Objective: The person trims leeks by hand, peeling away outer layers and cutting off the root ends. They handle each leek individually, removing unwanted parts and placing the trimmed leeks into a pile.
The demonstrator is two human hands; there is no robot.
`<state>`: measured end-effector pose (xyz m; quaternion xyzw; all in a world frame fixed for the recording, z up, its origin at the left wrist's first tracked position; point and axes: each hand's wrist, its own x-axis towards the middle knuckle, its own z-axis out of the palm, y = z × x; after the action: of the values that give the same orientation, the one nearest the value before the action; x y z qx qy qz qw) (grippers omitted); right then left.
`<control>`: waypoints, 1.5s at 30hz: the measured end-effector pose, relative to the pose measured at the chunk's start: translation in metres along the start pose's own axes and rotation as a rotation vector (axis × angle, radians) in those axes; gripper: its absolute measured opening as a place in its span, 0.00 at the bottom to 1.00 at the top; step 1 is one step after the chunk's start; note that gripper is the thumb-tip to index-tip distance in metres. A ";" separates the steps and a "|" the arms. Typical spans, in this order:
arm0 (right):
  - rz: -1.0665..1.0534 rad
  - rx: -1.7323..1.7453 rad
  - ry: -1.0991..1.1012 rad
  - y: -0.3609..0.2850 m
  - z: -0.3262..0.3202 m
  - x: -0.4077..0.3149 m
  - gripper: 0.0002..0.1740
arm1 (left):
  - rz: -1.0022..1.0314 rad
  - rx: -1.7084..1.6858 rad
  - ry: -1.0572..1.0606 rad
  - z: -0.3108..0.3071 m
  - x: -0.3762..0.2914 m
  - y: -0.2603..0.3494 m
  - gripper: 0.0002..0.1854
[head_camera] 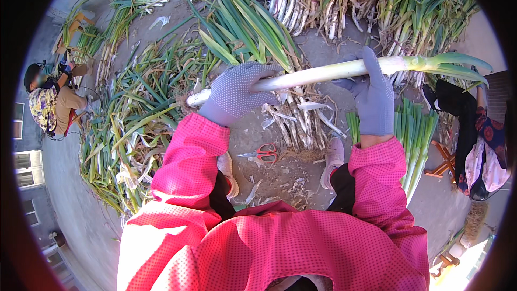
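Note:
A long, pale leek-like green onion stalk [323, 74] stretches across in front of me, its green leaves to the right and its root end to the left. My left hand [244, 89], in a dotted grey glove, is closed around it near the root. Further up, my right hand [373, 93], gloved alike, has its thumb across the stalk; its fingers are partly hidden behind. Beneath lies a heap of untrimmed stalks [299, 123] with roots towards me. Red-handled scissors [264, 153] rest on the ground between my shoes.
Loose leaves and trimmings [133, 129] pile up on the left. Trimmed green onions [414, 141] lie by my right arm. Tied bundles [331, 0] line the far side. One person [56, 97] sits at the left; another person [480, 141] is at the right, near a wooden stool [442, 159].

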<state>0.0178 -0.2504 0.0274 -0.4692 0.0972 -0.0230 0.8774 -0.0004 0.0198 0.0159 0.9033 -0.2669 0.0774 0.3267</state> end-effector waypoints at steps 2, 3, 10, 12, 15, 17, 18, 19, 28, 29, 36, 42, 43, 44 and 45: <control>0.029 -0.027 -0.024 0.004 -0.001 0.002 0.14 | -0.038 -0.013 0.030 0.005 0.001 0.003 0.18; 0.017 -0.023 -0.046 0.005 -0.002 0.002 0.14 | -0.078 -0.012 -0.002 0.006 0.001 0.004 0.17; 0.070 0.013 -0.079 0.007 -0.004 0.004 0.15 | -0.159 0.037 0.068 0.005 0.000 0.000 0.10; 0.083 0.037 -0.119 0.007 -0.003 0.004 0.15 | -0.198 0.027 0.099 0.008 0.000 -0.001 0.10; 0.120 0.112 -0.207 0.007 -0.002 0.004 0.16 | -0.275 0.068 0.114 0.009 0.000 -0.006 0.10; 0.167 0.189 -0.209 0.008 -0.002 0.003 0.17 | -0.303 0.071 0.123 0.008 0.000 -0.009 0.10; 0.164 0.212 -0.241 0.008 -0.002 0.003 0.18 | -0.322 0.066 0.119 0.007 0.001 -0.010 0.10; 0.171 0.235 -0.274 0.009 -0.002 0.003 0.19 | -0.326 0.082 0.110 0.006 0.001 -0.011 0.11; 0.209 0.259 -0.317 0.023 0.002 -0.003 0.25 | -0.258 -0.288 -0.109 0.007 0.006 0.009 0.23; 0.215 0.229 -0.324 0.024 0.003 -0.004 0.25 | -0.306 -0.343 -0.143 0.006 0.006 0.009 0.22; 0.334 0.126 -0.255 0.016 0.004 -0.004 0.21 | -0.250 -0.324 0.028 0.005 0.005 -0.006 0.14; 0.265 0.170 -0.233 0.022 0.007 -0.004 0.15 | -0.503 -0.268 0.213 0.002 0.006 -0.017 0.11; 0.264 0.159 -0.217 0.022 0.007 -0.004 0.16 | -0.552 -0.362 0.270 -0.001 0.005 -0.019 0.12; 0.264 0.149 -0.202 0.021 0.006 -0.003 0.16 | -0.086 0.345 0.269 -0.010 0.007 -0.025 0.14; 0.259 0.124 -0.161 0.019 0.005 -0.001 0.17 | -0.236 -0.217 0.372 -0.015 0.005 -0.028 0.15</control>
<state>0.0164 -0.2359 0.0145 -0.3981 0.0847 0.1221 0.9052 0.0190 0.0455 0.0134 0.8580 -0.1016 0.1747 0.4722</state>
